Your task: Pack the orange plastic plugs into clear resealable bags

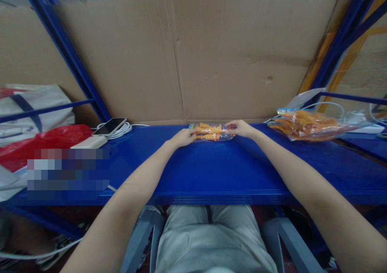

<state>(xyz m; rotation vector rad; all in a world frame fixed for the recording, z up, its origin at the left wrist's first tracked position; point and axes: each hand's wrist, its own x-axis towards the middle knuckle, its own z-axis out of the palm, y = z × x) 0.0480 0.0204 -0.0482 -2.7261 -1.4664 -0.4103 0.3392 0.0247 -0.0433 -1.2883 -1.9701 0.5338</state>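
A clear plastic bag of orange stick-shaped pieces [210, 132] lies on the blue shelf near its back edge. At the bag's left end, my left hand [184, 137] has its fingers closed on the edge. My right hand [242, 128] grips the opposite end, thumb and fingers pinched on the clear plastic. What exactly the orange pieces are is too small to tell. On the right of the shelf sits a larger clear bag packed with similar orange pieces [311, 124], apart from both hands.
Brown cardboard [226, 55] walls off the back between blue metal posts. Left on the shelf are a phone [109, 126], a coiled white cable [125, 130], a whitish block [90, 142], and a red plastic bag [60, 138]. Chair armrests [151, 224] flank my lap below the front edge.
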